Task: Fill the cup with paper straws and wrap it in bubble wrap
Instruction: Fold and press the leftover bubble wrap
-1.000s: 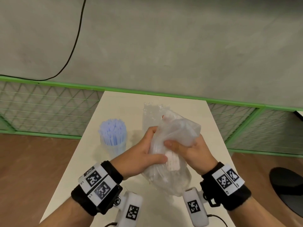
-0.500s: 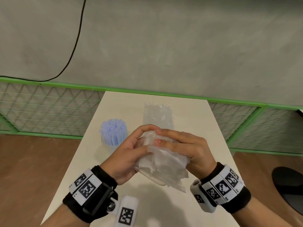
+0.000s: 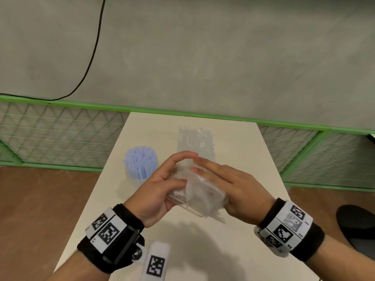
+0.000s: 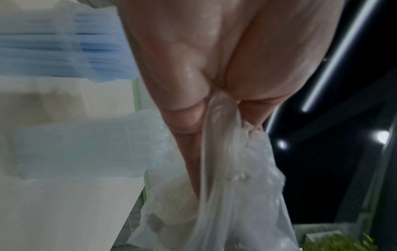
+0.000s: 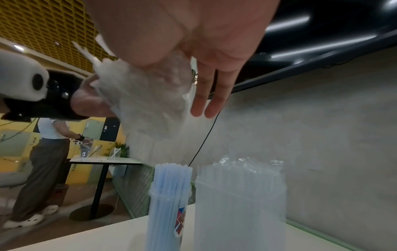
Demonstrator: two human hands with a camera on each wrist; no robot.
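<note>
Both hands hold a crumpled clear plastic bag (image 3: 199, 191) above the surface (image 3: 239, 250). The left hand (image 3: 156, 191) grips the bag's left side, with thumb and fingers curled around it. The right hand (image 3: 229, 185) lies over the bag from the right; its fingers (image 5: 206, 95) are straight and pressed on the plastic. The cup (image 3: 141, 165), full of blue straws (image 5: 171, 183), stands upright on the surface, just left of the hands. The bubble wrap (image 3: 195, 141) stands behind the hands, beside the cup. In the right wrist view, another person (image 5: 47, 152) stands far behind.
</note>
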